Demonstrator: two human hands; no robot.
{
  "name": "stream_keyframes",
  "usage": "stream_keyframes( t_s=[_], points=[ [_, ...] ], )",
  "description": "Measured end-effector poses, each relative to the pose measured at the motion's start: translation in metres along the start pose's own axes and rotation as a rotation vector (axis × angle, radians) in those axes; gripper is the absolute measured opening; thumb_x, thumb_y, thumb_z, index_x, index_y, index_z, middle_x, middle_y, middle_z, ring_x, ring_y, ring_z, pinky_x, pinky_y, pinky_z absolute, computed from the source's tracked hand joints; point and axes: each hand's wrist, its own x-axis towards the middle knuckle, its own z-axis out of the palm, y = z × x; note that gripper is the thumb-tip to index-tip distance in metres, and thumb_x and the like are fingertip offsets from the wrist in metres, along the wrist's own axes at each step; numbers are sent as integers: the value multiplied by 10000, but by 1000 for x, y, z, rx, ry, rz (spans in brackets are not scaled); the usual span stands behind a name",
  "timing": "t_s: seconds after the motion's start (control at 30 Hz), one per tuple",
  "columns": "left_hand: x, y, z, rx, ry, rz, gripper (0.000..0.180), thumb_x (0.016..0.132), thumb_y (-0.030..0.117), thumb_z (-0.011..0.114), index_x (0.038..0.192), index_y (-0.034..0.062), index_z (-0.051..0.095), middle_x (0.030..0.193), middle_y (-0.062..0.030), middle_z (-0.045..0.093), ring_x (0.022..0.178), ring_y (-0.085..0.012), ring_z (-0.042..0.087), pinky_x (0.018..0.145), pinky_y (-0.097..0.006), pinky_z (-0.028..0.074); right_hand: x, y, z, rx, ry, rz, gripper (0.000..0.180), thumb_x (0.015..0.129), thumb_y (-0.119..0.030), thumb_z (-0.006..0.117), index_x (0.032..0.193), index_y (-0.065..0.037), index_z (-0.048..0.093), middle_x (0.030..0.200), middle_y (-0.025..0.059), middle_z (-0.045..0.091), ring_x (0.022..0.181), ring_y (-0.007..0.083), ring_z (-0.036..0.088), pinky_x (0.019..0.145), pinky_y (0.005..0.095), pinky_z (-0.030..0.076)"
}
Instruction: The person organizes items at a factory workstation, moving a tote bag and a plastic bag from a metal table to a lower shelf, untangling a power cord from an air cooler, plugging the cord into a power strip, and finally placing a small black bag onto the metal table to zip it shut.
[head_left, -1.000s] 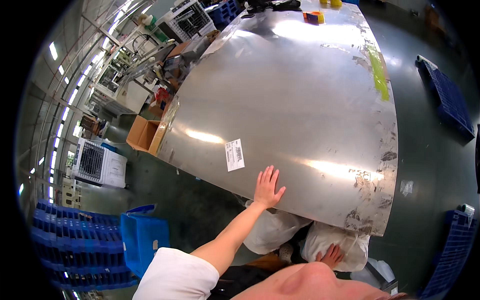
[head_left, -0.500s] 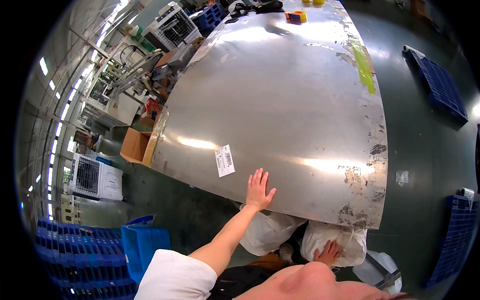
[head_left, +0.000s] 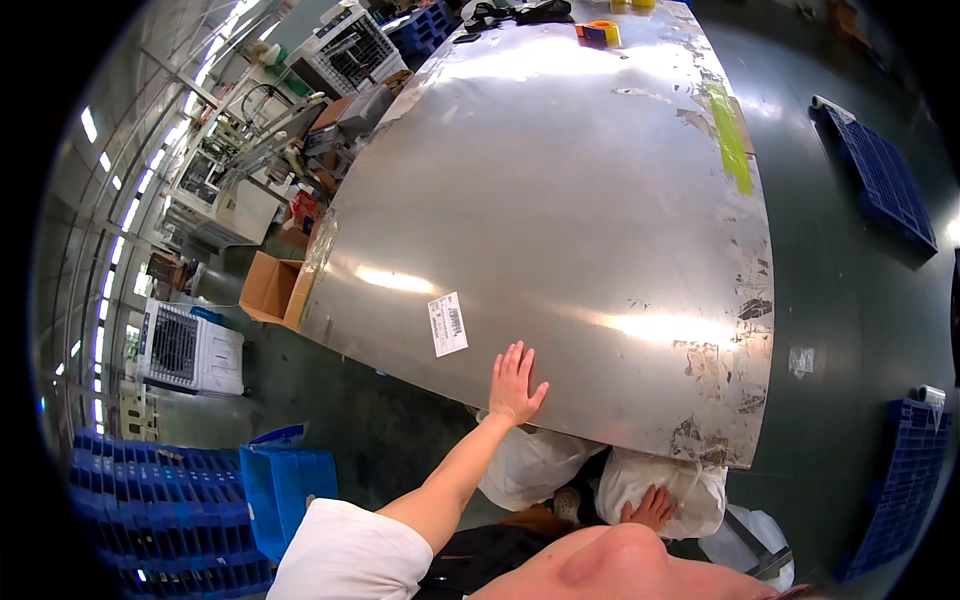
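Observation:
My left hand [head_left: 514, 388] lies flat near the front edge of a large metal-topped table [head_left: 530, 200], fingers stretched out and thumb apart. Just beyond it to the left, a white printed label [head_left: 447, 324] rests on the metal, not touched by the hand. Below the table edge, my right hand [head_left: 654, 508] rests with spread fingers on a stuffed white sack [head_left: 690, 490]. Part of that palm is hidden. Another white sack [head_left: 530, 465] sits to its left, partly under the table.
An open cardboard box [head_left: 272, 288] adjoins the table's left edge. Left of me are a blue bin [head_left: 290, 490], blue pallets [head_left: 165, 510] and a white air cooler [head_left: 190, 348]. Blue pallets [head_left: 885, 180] lie on the right floor. A yellow tape roll [head_left: 598, 35] stands at the table's far end.
The view has shifted slightly. Both hands keep their places, the left on the table and the right on the sack; the label has not moved.

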Motion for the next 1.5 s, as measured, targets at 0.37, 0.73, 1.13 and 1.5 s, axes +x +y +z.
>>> stream_keyframes(
  t_s=[0.37, 0.73, 1.13, 1.5],
  points=[
    [1, 0, 3, 2, 2, 3, 677, 758, 369, 555, 1302, 39, 323, 1380, -185, 261, 1281, -334, 241, 1057, -460, 162, 2, 0, -1, 10, 23, 17, 678, 728, -429, 500, 1262, -27, 392, 1284, 214, 388, 1230, 367, 305, 1044, 541, 146],
    [2, -3, 6, 0, 12, 22, 667, 764, 369, 545, 1300, 39, 326, 1383, -182, 258, 1280, -337, 238, 1053, -469, 164, 2, -2, -1, 32, 72, 29, 662, 738, -448, 502, 1245, -32, 414, 1284, 189, 408, 1222, 350, 328, 1037, 539, 161],
    [0, -3, 5, 4, 28, 31, 660, 772, 378, 533, 1297, 37, 327, 1376, -190, 272, 1275, -342, 248, 1050, -474, 168, 1, -1, 0, 44, 65, 38, 662, 743, -465, 486, 1240, -31, 428, 1285, 191, 412, 1222, 349, 334, 1042, 536, 144],
    [-1, -5, 5, 10, 33, 23, 649, 769, 368, 543, 1290, 39, 339, 1380, -173, 270, 1281, -322, 245, 1055, -462, 168, 2, -3, 6, -10, 69, 12, 667, 743, -466, 494, 1248, -37, 420, 1288, 188, 409, 1224, 352, 331, 1034, 543, 157]
  ],
)
